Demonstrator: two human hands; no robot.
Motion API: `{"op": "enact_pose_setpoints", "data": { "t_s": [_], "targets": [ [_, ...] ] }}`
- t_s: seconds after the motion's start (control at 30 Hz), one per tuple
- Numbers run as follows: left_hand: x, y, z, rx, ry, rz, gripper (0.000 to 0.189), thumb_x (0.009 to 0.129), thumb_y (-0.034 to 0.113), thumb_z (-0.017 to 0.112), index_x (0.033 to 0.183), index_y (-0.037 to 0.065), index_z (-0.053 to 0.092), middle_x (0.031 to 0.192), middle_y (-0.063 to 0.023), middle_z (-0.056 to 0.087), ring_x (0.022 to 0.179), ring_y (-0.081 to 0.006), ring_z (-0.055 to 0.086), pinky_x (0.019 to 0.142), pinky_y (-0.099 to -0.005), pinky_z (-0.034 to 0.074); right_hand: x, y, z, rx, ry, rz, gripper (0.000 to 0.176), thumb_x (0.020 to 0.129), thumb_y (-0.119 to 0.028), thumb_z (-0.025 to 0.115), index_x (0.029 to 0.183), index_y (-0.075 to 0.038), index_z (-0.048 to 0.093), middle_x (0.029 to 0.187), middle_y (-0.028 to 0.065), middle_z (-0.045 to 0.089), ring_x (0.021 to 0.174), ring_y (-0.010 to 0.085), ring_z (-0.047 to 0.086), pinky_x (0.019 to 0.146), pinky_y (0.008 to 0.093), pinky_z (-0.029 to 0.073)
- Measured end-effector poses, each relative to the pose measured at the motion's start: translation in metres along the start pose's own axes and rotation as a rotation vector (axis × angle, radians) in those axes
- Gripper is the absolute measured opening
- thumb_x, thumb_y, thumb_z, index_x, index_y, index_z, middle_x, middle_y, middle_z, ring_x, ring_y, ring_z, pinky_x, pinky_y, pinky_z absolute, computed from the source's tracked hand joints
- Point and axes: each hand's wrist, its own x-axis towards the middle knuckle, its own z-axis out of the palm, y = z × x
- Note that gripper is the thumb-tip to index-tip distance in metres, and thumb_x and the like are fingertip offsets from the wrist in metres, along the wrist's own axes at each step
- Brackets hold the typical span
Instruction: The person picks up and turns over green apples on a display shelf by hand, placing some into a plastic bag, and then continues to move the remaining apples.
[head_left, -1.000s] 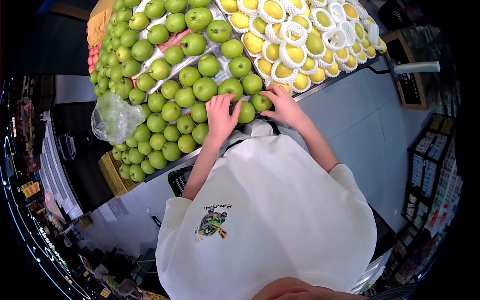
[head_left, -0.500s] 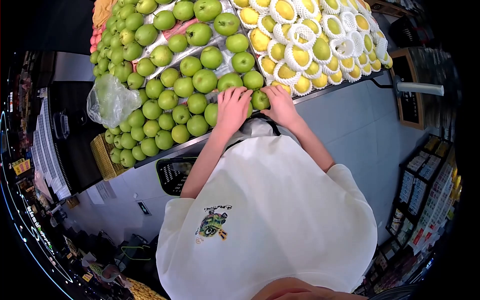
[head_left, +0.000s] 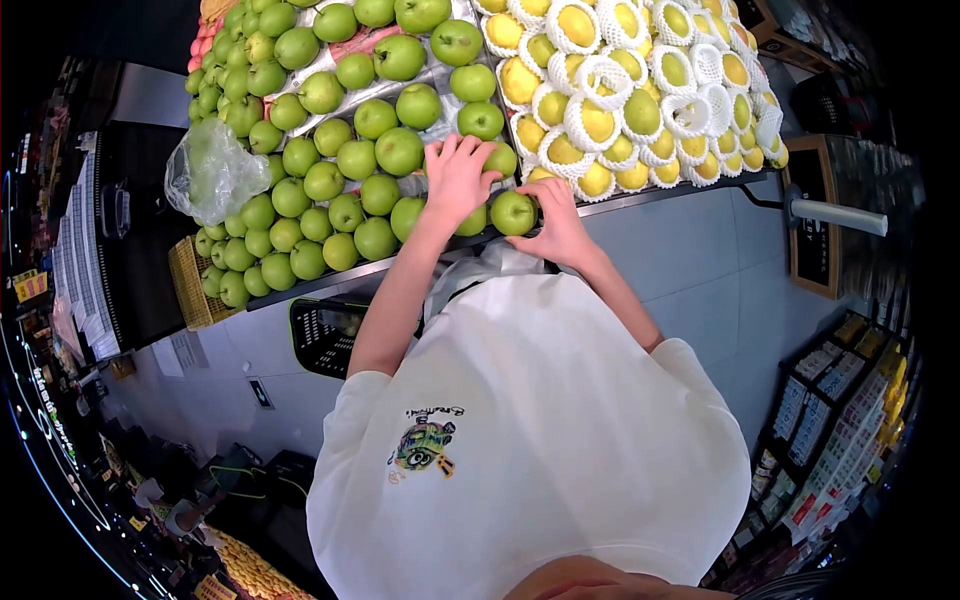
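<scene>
My right hand [head_left: 556, 228] is curled round a green apple [head_left: 514, 213] at the front edge of the display, thumb below it and fingers on its right side. Just to the left, my left hand [head_left: 460, 180] reaches over the apples with its fingers bent down on a green apple that it mostly hides. Another green apple [head_left: 499, 160] lies right beside that hand's thumb. Part of a further apple [head_left: 472, 221] shows below the left wrist.
Yellow fruit in white foam nets [head_left: 597, 120] fills the right side of the stand. A clear plastic bag [head_left: 217, 172] lies on the apples at left. Below the stand are a black shopping basket [head_left: 325, 338] and a yellow woven basket [head_left: 195, 290]. A metal bar [head_left: 838, 216] juts out at right.
My left hand has moved up and slightly left, farther into the apples. My right hand has moved slightly lower, and the apple beside it now shows more fully.
</scene>
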Motion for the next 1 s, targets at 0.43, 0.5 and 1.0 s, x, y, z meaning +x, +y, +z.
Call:
{"op": "enact_pose_setpoints", "data": {
  "t_s": [0.43,0.5,1.0],
  "targets": [
    [-0.002,0.001,0.001,-0.028,0.050,-0.057,0.046,0.079,0.032,0.089,0.121,0.022,0.076,0.116,0.0021,0.070,0.119,-0.0221,0.059,0.108,-0.0464,0.035,-0.002,-0.006,-0.029,0.457,-0.096,0.303,0.082,0.074,-0.012,0.094,0.139,-0.005,0.045,0.128,0.0159,0.063,0.121,0.0223,0.062,0.102,0.0387,0.053],
    [-0.002,0.001,0.000,-0.055,0.046,-0.066,0.045,0.078,0.031,0.090,0.120,0.022,0.076,0.114,0.0017,0.069,0.120,-0.0241,0.058,0.108,-0.0487,0.034,-0.002,-0.003,-0.027,0.260,-0.140,0.220,0.076,0.074,-0.013,0.093,0.137,-0.002,0.051,0.127,0.0184,0.066,0.121,0.0282,0.061,0.105,0.0415,0.051],
    [-0.005,0.001,0.001,-0.048,0.046,-0.078,0.045,0.081,0.030,0.088,0.124,0.023,0.077,0.117,0.0030,0.070,0.119,-0.0232,0.058,0.111,-0.0487,0.033,0.028,-0.011,0.005,-0.231,-0.226,-0.001,0.067,0.068,-0.016,0.094,0.121,-0.002,0.056,0.124,0.0191,0.056,0.117,0.0431,0.050,0.102,0.0524,0.045]
  ]
}}
